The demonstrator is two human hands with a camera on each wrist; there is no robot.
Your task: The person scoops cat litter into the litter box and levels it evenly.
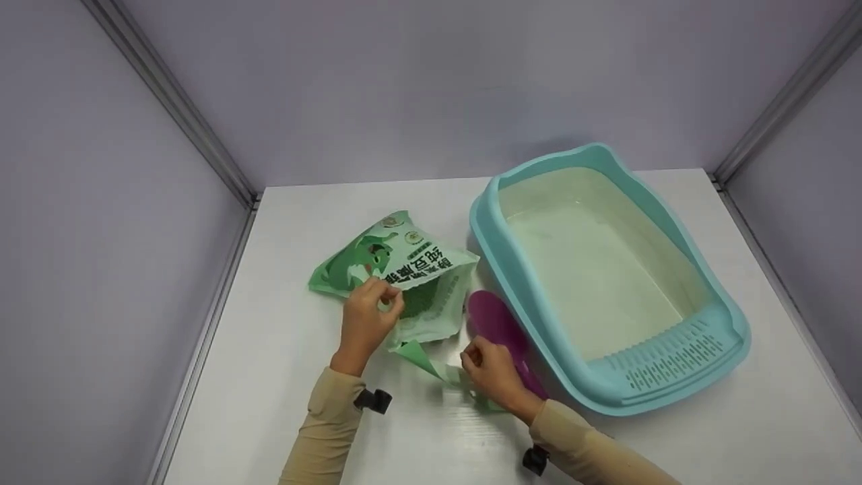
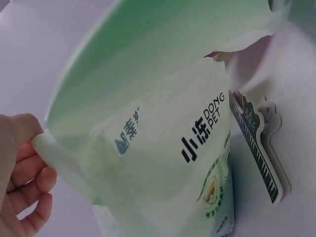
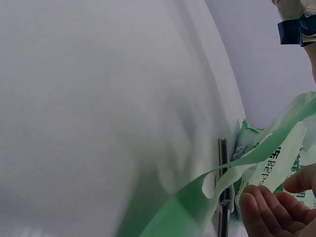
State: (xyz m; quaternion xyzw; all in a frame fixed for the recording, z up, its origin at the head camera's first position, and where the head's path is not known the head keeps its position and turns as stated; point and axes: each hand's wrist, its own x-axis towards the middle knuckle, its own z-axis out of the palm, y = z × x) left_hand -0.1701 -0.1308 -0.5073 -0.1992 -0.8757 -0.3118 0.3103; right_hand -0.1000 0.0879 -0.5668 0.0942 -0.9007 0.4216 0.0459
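Green bag (image 1: 417,259), torn open, on the worktop (image 1: 283,377) left of the blue tray (image 1: 532,296). Left hand (image 1: 368,316) pinches its mouth edge; right hand (image 1: 497,372) by the torn strip (image 1: 415,353), can't tell if pinching. Probably heavy, floppy, spill-prone; best held by both sides.

Soft light is washing the counter (image 1: 269,350), glare is streaking its near middle; wrist views are looking hazy, a blurry shadow spreading beside the green strip (image 3: 180,212).
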